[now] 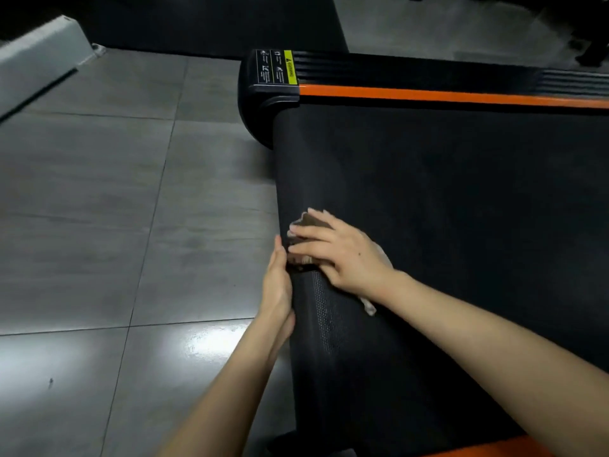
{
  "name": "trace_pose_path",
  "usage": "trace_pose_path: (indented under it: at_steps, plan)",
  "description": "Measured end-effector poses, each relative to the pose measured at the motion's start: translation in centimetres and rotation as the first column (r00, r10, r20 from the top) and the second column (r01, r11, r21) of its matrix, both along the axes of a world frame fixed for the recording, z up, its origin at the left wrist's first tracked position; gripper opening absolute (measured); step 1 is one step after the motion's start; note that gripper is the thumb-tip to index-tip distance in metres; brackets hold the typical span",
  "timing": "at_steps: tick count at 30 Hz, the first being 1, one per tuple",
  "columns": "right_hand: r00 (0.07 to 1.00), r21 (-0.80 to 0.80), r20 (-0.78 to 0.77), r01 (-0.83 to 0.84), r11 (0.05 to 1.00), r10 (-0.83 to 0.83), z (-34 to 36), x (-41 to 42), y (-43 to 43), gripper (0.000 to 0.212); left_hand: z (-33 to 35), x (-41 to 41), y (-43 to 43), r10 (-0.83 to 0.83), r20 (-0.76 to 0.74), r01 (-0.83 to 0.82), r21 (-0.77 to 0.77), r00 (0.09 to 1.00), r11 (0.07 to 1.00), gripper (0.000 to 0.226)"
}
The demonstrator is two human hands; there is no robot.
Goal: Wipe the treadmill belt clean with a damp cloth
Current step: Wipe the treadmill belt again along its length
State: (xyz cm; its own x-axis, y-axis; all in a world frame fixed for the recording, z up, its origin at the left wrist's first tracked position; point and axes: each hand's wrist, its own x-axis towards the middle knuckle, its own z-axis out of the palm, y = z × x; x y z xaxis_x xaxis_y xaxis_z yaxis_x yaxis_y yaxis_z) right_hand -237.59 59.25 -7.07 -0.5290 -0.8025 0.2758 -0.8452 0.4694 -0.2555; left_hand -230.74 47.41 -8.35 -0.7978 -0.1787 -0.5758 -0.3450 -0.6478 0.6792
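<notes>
Right hand (pixel 336 255), flat-fingered, pins the limp cloth (pixel 309 221) at the belt's (pixel 445 199) end; palm pressure suits it. Left hand (pixel 278 282) rests straight-fingered against that end.

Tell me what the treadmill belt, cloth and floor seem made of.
The belt looks like matte black rubber or PVC, finely dimpled. The cloth seems soft brownish fabric, crumpled. The floor is likely glazed tile: grey, glossy reflections, grout lines.

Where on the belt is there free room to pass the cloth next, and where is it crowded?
The belt is bare between the right hand and the orange rail, and farther along toward the picture's right. It is crowded only at the belt's end edge, where the left hand touches beside the cloth under the right hand.
</notes>
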Motion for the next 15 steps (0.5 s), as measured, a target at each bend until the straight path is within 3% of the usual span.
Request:
trace_pose_path:
  at_steps: [8,15]
  plan:
    - [0.98,0.07,0.061,0.183,0.981,-0.187,0.2,-14.7,-6.3,0.026,-1.4,-0.5,-0.5,-0.101,-0.062,0.103,0.027,0.993,0.994,0.045]
    - [0.952,0.02,0.094,0.29,0.957,-0.29,0.1,-21.5,-8.3,0.028,-2.3,-1.3,-2.4,-0.204,0.095,0.204,0.011,0.974,0.979,0.044]
